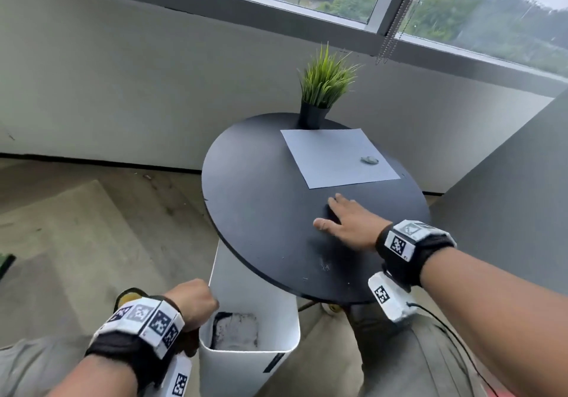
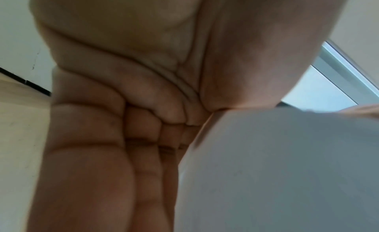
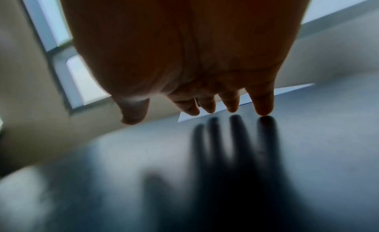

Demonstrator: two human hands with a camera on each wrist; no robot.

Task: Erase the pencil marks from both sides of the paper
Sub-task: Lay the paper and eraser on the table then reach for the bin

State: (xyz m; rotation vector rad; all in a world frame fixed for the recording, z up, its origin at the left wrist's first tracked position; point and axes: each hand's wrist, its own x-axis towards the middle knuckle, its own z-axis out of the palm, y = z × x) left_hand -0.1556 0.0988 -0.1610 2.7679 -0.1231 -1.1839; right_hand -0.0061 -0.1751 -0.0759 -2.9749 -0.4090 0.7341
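Note:
A white sheet of paper (image 1: pixel 338 156) lies on the far half of a round black table (image 1: pixel 261 212); I see no pencil marks on its upper face. A small grey eraser (image 1: pixel 369 159) sits on the sheet near its right edge. My right hand (image 1: pixel 338 215) is spread flat over the table just short of the paper's near edge, holding nothing. In the right wrist view its straight fingertips (image 3: pixel 264 109) reach the tabletop (image 3: pixel 307 138), with the paper (image 3: pixel 291 88) just beyond. My left hand (image 1: pixel 193 304) is curled over the rim of a white bin (image 1: pixel 246 366) below the table edge.
A potted grass plant (image 1: pixel 322 89) stands at the table's far edge, touching the paper's far side. The white bin's wall (image 2: pixel 287 170) fills the left wrist view beside the curled fingers (image 2: pixel 143 122). A wall and window lie behind; wooden floor lies to the left.

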